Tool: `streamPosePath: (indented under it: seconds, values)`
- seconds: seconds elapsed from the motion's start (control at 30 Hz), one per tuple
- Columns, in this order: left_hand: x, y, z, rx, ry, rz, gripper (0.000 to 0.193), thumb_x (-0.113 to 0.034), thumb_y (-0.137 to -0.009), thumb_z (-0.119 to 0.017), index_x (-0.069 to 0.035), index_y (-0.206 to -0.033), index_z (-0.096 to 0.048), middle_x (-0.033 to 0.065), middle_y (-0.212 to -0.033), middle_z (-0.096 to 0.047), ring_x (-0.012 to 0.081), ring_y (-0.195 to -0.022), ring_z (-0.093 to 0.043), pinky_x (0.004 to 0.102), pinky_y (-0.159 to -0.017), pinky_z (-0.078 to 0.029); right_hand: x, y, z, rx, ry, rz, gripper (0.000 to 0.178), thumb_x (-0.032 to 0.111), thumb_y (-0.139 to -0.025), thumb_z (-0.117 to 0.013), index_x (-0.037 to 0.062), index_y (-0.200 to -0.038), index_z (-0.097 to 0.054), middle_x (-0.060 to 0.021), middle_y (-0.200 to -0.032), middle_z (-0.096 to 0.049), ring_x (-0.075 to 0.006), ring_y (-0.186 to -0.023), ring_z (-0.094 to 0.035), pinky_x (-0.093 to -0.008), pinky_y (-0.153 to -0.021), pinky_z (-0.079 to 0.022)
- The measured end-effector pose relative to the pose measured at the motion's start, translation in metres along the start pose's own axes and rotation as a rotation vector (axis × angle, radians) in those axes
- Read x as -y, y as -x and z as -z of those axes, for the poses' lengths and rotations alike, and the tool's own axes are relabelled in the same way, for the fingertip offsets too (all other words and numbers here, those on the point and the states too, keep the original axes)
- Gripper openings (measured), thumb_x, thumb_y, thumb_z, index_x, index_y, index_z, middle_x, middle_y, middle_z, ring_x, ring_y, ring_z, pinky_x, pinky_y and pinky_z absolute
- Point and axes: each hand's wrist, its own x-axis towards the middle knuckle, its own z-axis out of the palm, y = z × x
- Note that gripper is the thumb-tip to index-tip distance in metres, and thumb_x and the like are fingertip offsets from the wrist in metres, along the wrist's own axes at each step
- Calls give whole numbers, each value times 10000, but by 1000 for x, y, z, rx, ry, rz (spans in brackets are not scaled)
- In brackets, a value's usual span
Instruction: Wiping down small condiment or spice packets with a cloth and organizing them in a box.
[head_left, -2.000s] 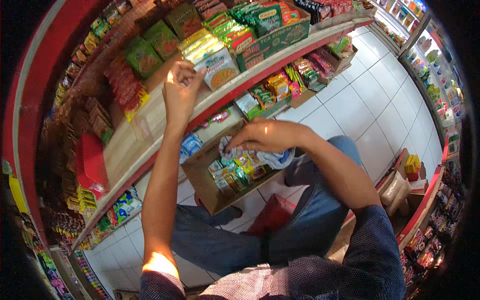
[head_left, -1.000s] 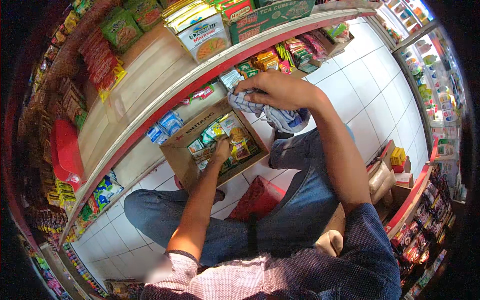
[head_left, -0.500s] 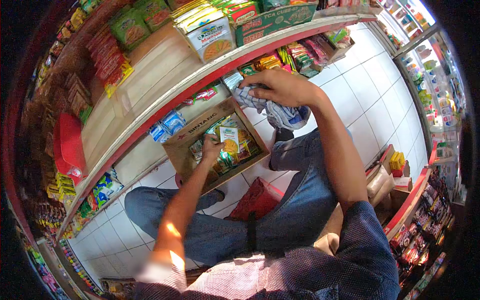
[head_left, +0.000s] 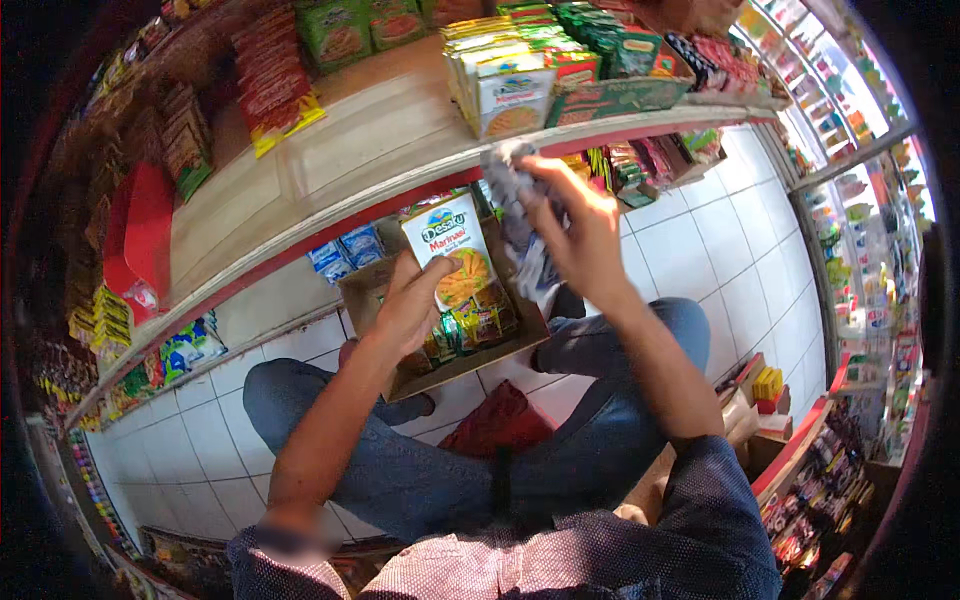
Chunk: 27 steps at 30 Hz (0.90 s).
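Observation:
Held up over a cardboard box [head_left: 410, 383] is a white and yellow seasoning packet [head_left: 450, 245]. The thumb and fingers of my left hand [head_left: 408, 305] grip its lower left side. Several smaller green and yellow packets [head_left: 470, 325] lie inside the box. To the right of the packet, my right hand [head_left: 580, 225] is closed on a crumpled blue and white cloth [head_left: 522, 225], slightly blurred. The cloth is near the shelf's front edge [head_left: 400, 195].
A row of similar packets [head_left: 515, 100] stands on the shelf beside a green carton [head_left: 625, 98]. Red packets [head_left: 272, 85] and a red container [head_left: 140, 240] are farther left. Blue sachets [head_left: 348, 252] lie on the lower shelf. A red bag [head_left: 500, 420] rests on the tiled floor between my legs.
My left hand has lifted the seasoning packet up out of the box. My right hand has shifted with the cloth, which now hangs closer to the shelf edge. The view has turned somewhat.

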Motion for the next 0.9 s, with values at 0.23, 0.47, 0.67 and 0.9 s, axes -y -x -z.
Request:
streamPosePath:
  seconds: [0.23,0.47,0.67,0.9]
  values:
    - [-25,23,-8,254,523,-219,569,-497,-1066,-366,-97,-1467,-422,56,-1459,-494,232,-1348,-488,449,-1140,-379,28,11,-45,358,296,333,553,112,-835,-729,95,-1368,-586,-112,-1486,-526,-321,-1382,-488,-498,-1146,-387]
    - [-20,19,1,34,338,-104,571,-490,-1089,-329,-128,-1527,-387,53,-1524,-463,237,-1412,-438,445,-1197,-308,25,27,-68,418,89,329,515,48,-844,-689,95,-1351,-615,-119,-1497,-522,-310,-1440,-435,-534,-1194,-326]
    - [-27,14,2,293,491,-72,507,-457,-1074,-408,-182,-1499,-433,23,-1508,-482,206,-1380,-472,435,-1167,-353,6,16,-62,360,256,375,480,73,-825,-607,68,-1304,-640,-133,-1464,-549,-297,-1426,-455,-507,-1204,-335]
    - [-26,12,8,338,509,-45,466,-421,-1079,-427,-163,-1465,-474,14,-1460,-533,199,-1344,-508,433,-1150,-375,9,12,-52,390,242,446,491,97,-813,-619,65,-1302,-639,-129,-1512,-505,-289,-1430,-449,-489,-1202,-338]
